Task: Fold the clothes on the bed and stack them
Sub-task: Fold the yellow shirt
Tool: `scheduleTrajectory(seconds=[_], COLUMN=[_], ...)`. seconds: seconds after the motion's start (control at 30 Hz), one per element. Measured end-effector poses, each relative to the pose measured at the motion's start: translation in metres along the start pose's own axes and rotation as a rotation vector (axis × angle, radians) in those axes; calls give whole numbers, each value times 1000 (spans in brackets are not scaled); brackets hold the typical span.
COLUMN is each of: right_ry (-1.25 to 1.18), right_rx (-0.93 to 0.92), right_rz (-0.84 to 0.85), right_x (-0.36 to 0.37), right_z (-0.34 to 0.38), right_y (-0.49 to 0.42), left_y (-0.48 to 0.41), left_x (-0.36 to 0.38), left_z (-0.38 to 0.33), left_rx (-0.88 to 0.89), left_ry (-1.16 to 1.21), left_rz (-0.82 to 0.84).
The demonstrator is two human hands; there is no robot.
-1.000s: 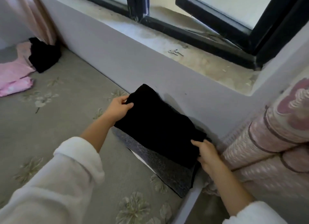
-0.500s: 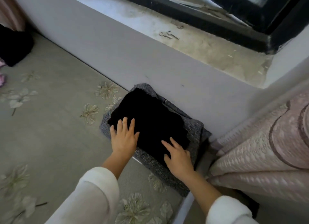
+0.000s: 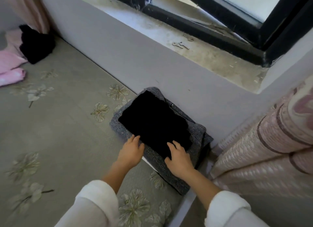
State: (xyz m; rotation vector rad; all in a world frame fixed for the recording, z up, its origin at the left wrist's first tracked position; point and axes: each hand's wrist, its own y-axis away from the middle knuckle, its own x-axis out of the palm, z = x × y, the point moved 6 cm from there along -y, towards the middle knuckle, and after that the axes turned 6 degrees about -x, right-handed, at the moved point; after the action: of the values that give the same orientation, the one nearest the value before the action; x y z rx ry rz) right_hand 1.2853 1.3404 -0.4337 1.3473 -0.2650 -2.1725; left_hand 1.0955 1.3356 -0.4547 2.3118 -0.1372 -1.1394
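While beneath hands [image 3: 131,150] [image 3: 179,157], folded black garment [image 3: 152,123]

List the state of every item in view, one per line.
grey knit garment, folded, on the bed.
folded black garment, stacked flat on it.
left hand, rests at the stack's near edge, fingers relaxed.
right hand, rests flat on the stack's top.
black heap, unfolded, far corner.
pink garment, unfolded beside it.
window, sash swung ajar.

Fluffy white sleeves [image 3: 94,208], pushed up the forearms, bare hands
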Motion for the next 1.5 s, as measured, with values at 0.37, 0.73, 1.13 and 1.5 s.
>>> scheduleTrajectory(seconds=[0.37, 0.73, 1.13, 1.5], right_ry=[197, 358, 500, 569], right_rx=[-276, -777, -1241, -1444], right_rz=[109, 339, 626, 717], right_x=[60, 220, 402, 566], right_z=[113, 312, 490, 661], right_y=[87, 267, 490, 601], left_y=[196, 493, 788, 944], left_x=[6, 16, 39, 3], left_z=[103, 279, 422, 612], left_rx=[-357, -830, -1127, -1307], left_ry=[226, 296, 542, 581], left_rz=[-210, -502, -858, -918])
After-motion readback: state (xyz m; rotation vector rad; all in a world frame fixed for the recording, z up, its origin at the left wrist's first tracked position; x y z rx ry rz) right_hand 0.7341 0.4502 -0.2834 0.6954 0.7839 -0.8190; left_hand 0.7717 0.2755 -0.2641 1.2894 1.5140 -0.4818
